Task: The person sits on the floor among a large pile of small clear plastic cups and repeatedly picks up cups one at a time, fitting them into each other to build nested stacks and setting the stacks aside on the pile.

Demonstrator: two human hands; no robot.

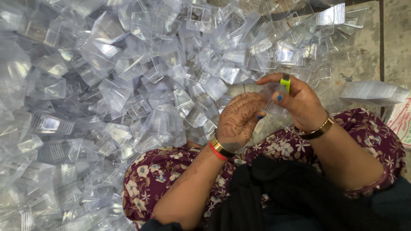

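My left hand (240, 119), patterned with henna and wearing gold and red bangles, is curled around a small clear plastic piece (270, 93) held between both hands. My right hand (299, 100), with a gold bangle, pinches a small bright yellow-green tool (285, 82) against the top of that clear piece. Both hands hover above my lap, which is covered in maroon floral cloth (154, 175).
A huge heap of clear plastic box parts (120, 85) fills the floor to the left and ahead. A neat stack of clear pieces (372, 92) lies at the right on bare concrete (364, 47). A white printed bag (401, 122) sits at the right edge.
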